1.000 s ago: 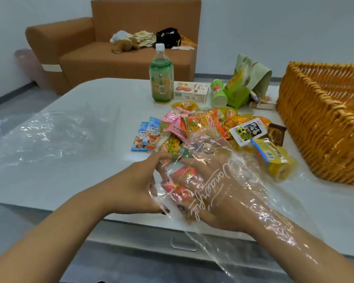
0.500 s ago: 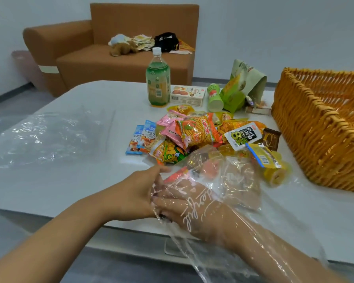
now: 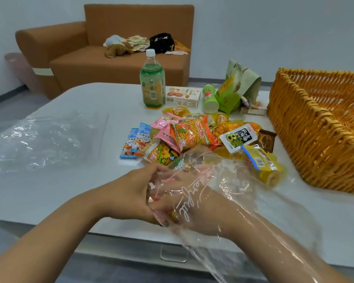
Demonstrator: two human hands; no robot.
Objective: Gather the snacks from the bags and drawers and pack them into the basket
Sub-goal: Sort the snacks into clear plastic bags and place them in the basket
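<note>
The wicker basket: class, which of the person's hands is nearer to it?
Right. The right hand, inside the clear plastic bag, lies closer to the wicker basket; the left hand sits beyond it, farther left.

A home living room: a brown sofa (image 3: 114, 58) strewn with belongings stands behind a white table (image 3: 86, 111).

Bare white table (image 3: 74, 193) left open between the flat clear plastic sheet (image 3: 39, 139) and the snack pile (image 3: 194, 135), direct path to the wicker basket (image 3: 307, 135) blocked by that pile, far edge crowded by a green bottle (image 3: 152, 82) and a biscuit box (image 3: 182, 97).
</note>
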